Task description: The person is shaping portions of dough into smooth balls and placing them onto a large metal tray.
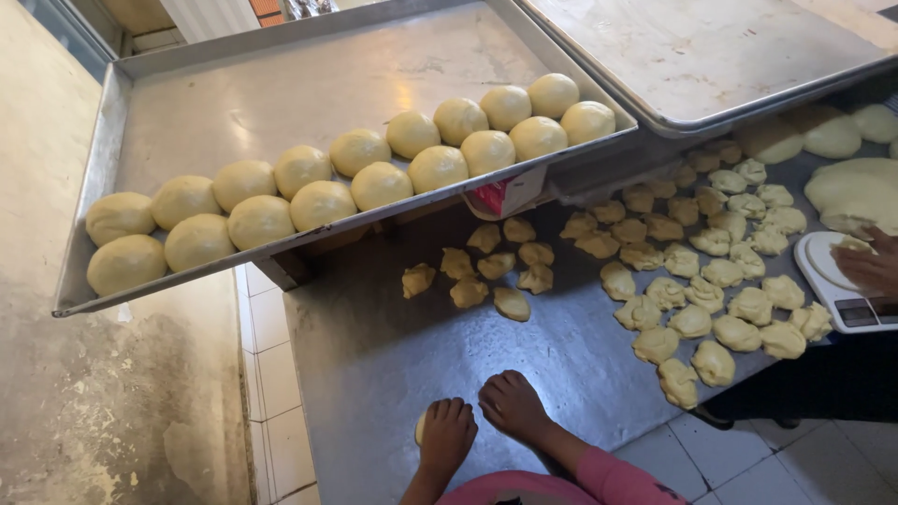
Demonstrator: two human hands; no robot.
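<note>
A small piece of yellow dough [421, 428] is pressed flat under the left hand [447, 432] at the near edge of the steel table [393, 365] — the fingers are curled down over it, and only a bit peeks out on the hand's left side. The right hand [511, 404] is laid palm down just beside it, fingers together, with nothing seen under it. More torn dough pieces [486, 271] are spread farther up the table — nearer the right hand — below a tray [281, 93] of round dough balls [323, 204].

The left hand [446, 433] hides most of a dough piece [420, 428].
</note>
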